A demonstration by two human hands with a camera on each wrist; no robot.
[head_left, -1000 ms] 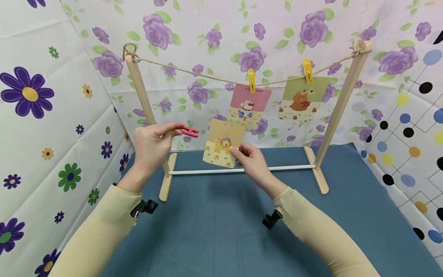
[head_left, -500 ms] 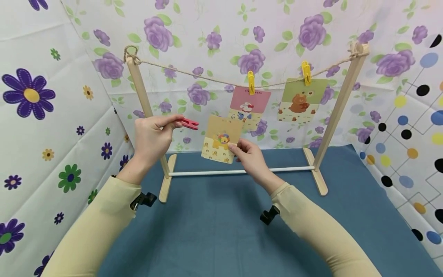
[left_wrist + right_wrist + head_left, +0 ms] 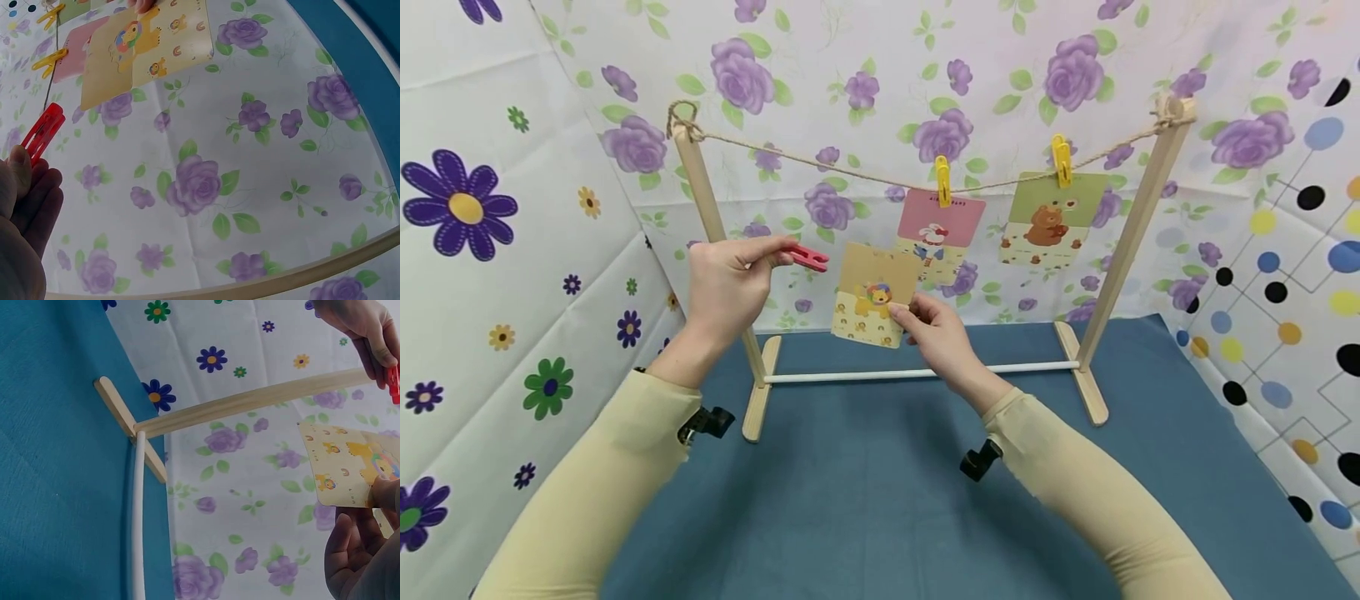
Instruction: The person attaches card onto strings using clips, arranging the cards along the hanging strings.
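My left hand (image 3: 730, 279) pinches a red clothespin (image 3: 807, 257) by its rear end, its tip pointing right, just below the twine (image 3: 842, 169). Between thumb and fingers, my right hand (image 3: 943, 340) holds a yellow card with a lion (image 3: 874, 293) by its lower right edge. The card is upright, slightly tilted, and overlaps part of a pink card with a rabbit (image 3: 942, 221) in the head view. That pink card hangs from the twine under a yellow clothespin (image 3: 943, 181). Farther right, a second yellow clothespin (image 3: 1062, 161) holds a green card with a bear (image 3: 1051, 218).
The twine is tied between two wooden posts, a left post (image 3: 700, 183) and a right post (image 3: 1138, 225), each on a wooden foot. A white rod (image 3: 850, 377) joins them low down. Blue cloth (image 3: 865, 500) covers the table; patterned cloth walls stand behind and beside it.
Both hands have risen slightly, bringing the red clothespin and the lion card up nearer the twine. The card has also shifted a little left. The hanging cards stay on the twine.
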